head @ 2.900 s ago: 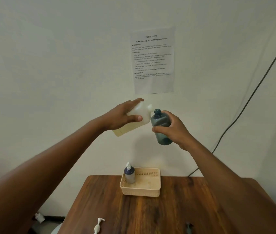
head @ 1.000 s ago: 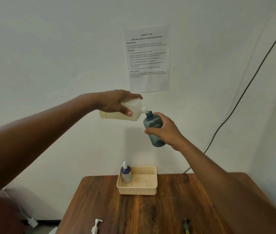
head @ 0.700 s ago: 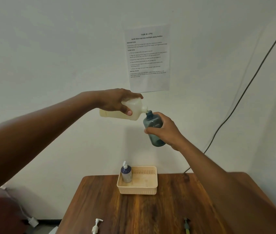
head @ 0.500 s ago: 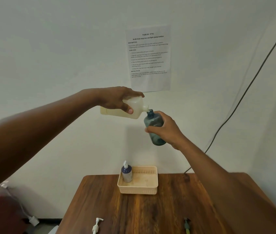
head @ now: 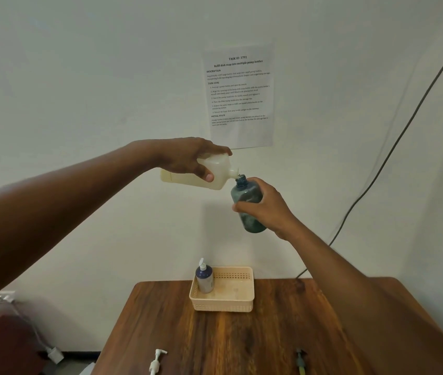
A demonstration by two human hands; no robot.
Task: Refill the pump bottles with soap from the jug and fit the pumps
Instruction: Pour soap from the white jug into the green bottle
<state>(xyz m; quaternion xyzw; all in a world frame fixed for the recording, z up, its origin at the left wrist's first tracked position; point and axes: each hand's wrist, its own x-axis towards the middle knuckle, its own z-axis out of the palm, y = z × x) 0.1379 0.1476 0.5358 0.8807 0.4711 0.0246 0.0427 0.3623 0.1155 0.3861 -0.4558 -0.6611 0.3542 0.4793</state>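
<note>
The left hand [head: 187, 158] grips the jug [head: 201, 177], which lies almost flat with its spout pointing right, just over the mouth of the blue bottle [head: 247, 204]. The right hand [head: 263, 207] holds that bottle upright. Soap may be trickling; it's hard to see.

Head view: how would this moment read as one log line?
left hand: tips jug | right hand: holds bottle | spout at mouth

Left hand [head: 187, 158] round tipped jug [head: 215, 175], spout at teal bottle [head: 247, 204] in right hand [head: 266, 207].
</note>
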